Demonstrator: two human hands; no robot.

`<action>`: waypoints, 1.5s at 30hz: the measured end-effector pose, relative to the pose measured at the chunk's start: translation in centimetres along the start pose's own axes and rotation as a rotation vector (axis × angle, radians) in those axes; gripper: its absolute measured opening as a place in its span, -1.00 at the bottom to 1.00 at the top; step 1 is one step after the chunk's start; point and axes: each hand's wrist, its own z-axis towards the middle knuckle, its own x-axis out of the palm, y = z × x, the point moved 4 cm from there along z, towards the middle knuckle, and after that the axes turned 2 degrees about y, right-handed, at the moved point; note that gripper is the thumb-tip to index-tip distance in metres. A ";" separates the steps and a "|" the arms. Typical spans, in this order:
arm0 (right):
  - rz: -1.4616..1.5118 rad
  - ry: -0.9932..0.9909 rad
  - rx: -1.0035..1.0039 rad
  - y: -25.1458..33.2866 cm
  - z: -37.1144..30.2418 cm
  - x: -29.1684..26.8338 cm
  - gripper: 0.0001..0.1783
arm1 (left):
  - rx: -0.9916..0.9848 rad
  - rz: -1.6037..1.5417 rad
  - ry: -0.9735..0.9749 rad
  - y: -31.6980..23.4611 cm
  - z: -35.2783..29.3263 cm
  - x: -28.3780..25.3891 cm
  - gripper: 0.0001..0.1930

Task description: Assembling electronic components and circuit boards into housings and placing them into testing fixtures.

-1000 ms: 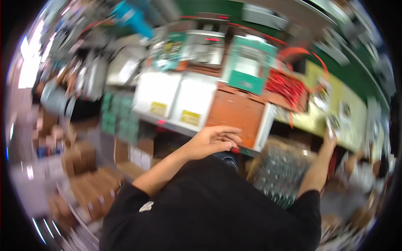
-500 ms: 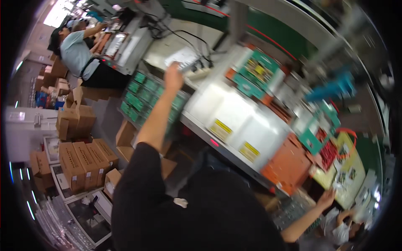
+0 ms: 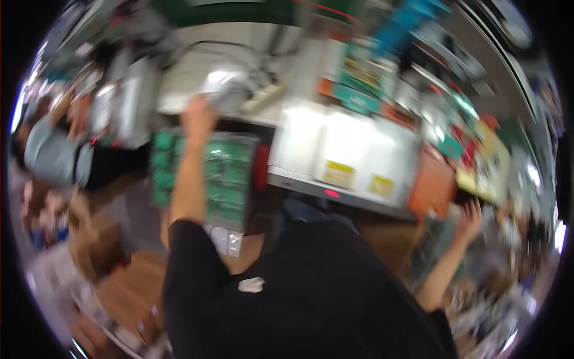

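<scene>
Motion blurs much of the view. My left hand (image 3: 200, 116) reaches far out over the left side, beside a shiny whitish packet (image 3: 227, 87) on the pale worktop (image 3: 185, 75). Its fingers are smeared, so I cannot tell whether it grips the packet. Below that hand, under my forearm, lies a clear tray of green circuit boards (image 3: 224, 173). My right hand (image 3: 470, 221) is stretched out to the right with its fingers apart, and I see nothing in it. It is just below a yellow board (image 3: 493, 167) with small items on it.
A white machine housing (image 3: 353, 143) with yellow labels stands ahead, an orange plate (image 3: 431, 182) at its right. Behind it are green fixtures (image 3: 359, 99) and a blue part (image 3: 406, 24). A power strip (image 3: 263, 99) and cables lie nearby. Cardboard boxes (image 3: 131, 293) and another person (image 3: 54, 149) are left.
My view has turned, swinging the scene round. My left hand appears further left, still near the whitish packet. My right hand appears higher, its fingers now visibly spread.
</scene>
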 end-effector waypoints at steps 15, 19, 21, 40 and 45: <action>0.212 -0.143 -0.144 0.0 -12.4 5.6 -0.78 | 1.179 -0.838 -0.120 -28.8 -16.0 -17.5 -0.57; 0.242 -0.181 -0.199 0.5 -15.7 3.5 -0.77 | 1.397 -0.731 -0.012 -39.5 -16.8 -15.1 -0.71; 0.170 -0.230 -0.224 1.0 -17.5 2.6 -0.78 | 1.421 -0.618 0.142 -42.4 -17.0 -11.5 -0.69; -1.469 -0.127 -0.087 -3.2 -3.4 -7.6 -0.68 | 1.091 -0.659 0.229 -40.5 -13.4 -10.3 -0.75; -0.881 -0.287 -0.304 2.0 -4.6 -9.3 -0.69 | 0.789 -0.897 0.168 -37.8 -14.1 -15.7 -0.72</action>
